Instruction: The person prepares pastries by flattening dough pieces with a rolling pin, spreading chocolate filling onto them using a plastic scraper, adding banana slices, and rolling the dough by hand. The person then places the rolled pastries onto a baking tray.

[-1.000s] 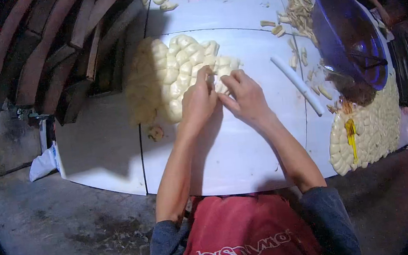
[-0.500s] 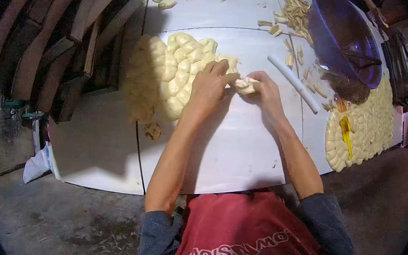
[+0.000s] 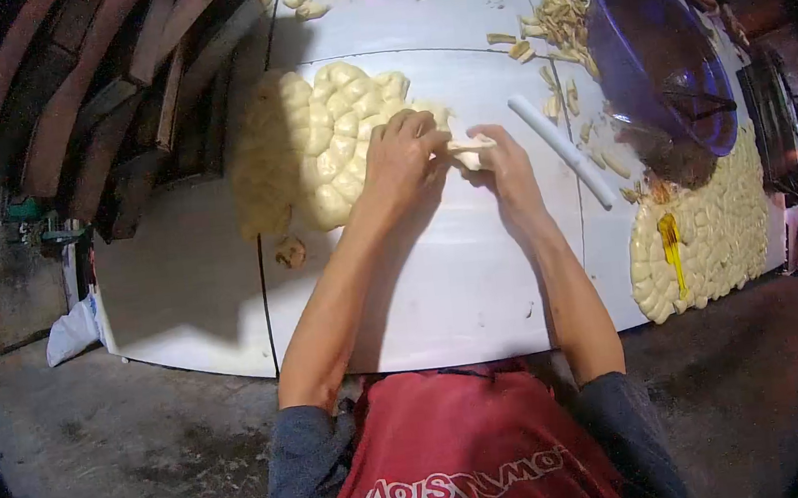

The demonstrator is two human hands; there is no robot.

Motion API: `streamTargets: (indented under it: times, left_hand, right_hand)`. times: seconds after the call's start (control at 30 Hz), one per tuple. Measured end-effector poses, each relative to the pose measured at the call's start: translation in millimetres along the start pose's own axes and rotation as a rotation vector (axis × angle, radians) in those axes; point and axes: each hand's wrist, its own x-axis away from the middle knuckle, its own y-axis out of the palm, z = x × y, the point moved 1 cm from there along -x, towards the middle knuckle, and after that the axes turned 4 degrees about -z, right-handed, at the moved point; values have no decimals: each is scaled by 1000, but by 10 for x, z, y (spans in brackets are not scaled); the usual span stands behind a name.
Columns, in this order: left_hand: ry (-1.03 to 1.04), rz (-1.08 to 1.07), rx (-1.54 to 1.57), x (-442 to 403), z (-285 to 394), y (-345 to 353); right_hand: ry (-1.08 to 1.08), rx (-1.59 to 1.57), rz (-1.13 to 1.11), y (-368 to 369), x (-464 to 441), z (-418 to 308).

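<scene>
Red garment (image 3: 456, 418), unclear white lettering (image 3: 463, 486); dough (image 3: 473, 154) between hands (image 3: 401, 154) (image 3: 509, 167).

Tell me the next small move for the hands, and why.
Probably ease the right hand slightly away from the left hand, stretching the dough piece a little more. The right fingers grip it, and it spans the gap to the left fingertips, beside the dough mass. Whether it joins that mass is hard to tell, so a gentle pull seems best.

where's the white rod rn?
Head view: the white rod lies slanted on the white table, right of the right hand, between it and the purple basin.
</scene>
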Motion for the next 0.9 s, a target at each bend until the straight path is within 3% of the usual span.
streamTargets:
  times: [0.07, 0.1, 0.17, 0.23, 0.33, 0.47, 0.53, 0.57, 0.67, 0.7, 0.73, 0.8, 0.9]
  left_hand:
    - [26, 67, -8, -6, 25, 57]
    - [42, 77, 4, -28, 34, 69]
    - [111, 92, -66, -90, 4, 123]
    - [158, -12, -91, -109, -81, 199]
    - [160, -121, -94, -83, 6, 130]
    - [186, -132, -173, -33, -16, 167]
    - [179, -68, -208, -4, -49, 210]
    - [159, -195, -218, -18, -113, 230]
    - [132, -15, -113, 112, -133, 273]
    - [69, 39, 15, 184, 137, 58]
    - [52, 16, 32, 258, 135, -18]
    - [20, -32, 71, 459, 1, -237]
    - [-66, 19, -3, 917, -21, -441]
  right_hand:
    - [110, -129, -49, 91, 35, -219]
    - [138, 35, -49, 54, -38, -104]
    - [-10, 252, -21, 38, -82, 6]
    - [-93, 355, 44, 28, -81, 25]
    - [-25, 356, -13, 36, -15, -37]
    - [250, -68, -197, -14, 218, -330]
    - [117, 119, -419, -215, 412, -525]
    - [87, 129, -405, -215, 558, -652]
    - [8, 255, -332, -181, 856, -608]
    - [-25, 316, -302, -174, 919, -586]
    - [20, 421, -284, -135, 1008, -548]
    - [-227, 605, -289, 75, 1175, -447]
    - [-591, 961, -531, 362, 1301, -137]
